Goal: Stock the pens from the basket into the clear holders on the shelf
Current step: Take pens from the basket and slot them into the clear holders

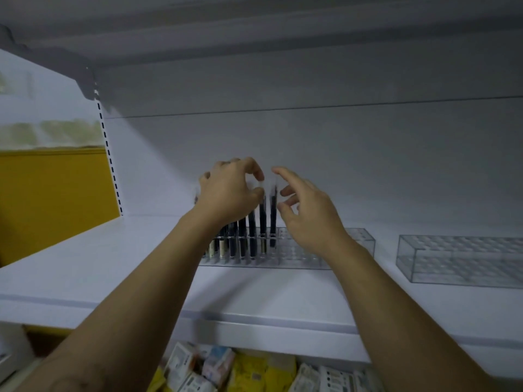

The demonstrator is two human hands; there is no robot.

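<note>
Pens (262, 219) seem light, stiff, smooth; my left hand (229, 193) pinches one near its top, my right hand (308, 219) is spread, holding nothing.

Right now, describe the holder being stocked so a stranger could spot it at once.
On the white shelf stand two clear holders side by side. Take the left holder, below the left hand and right hand. Unlike the empty right holder, it has dark pens standing upright in its left end.
</note>
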